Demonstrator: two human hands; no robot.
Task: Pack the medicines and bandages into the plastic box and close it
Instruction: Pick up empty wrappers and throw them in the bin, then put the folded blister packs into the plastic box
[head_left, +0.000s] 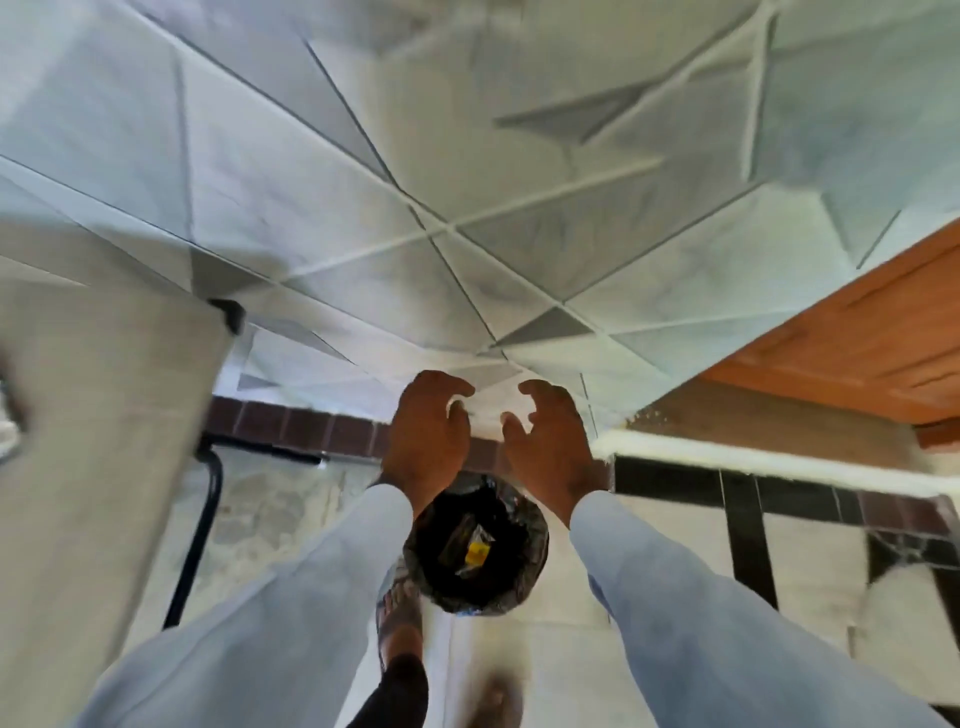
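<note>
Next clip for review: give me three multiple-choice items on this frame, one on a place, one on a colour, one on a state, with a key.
1. Where is the bin?
A. on the floor below the hands
B. on the wooden ledge
C. on the cloth-covered table

2. What colour are the sleeves?
A. red
B. light blue
C. black

3. What state are the left hand and right hand in?
A. both fists
B. holding a box
C. open and empty

Key: 1 A, it sits between the forearms; 2 B, both are pale blue; 3 C, fingers curled apart, nothing held.
</note>
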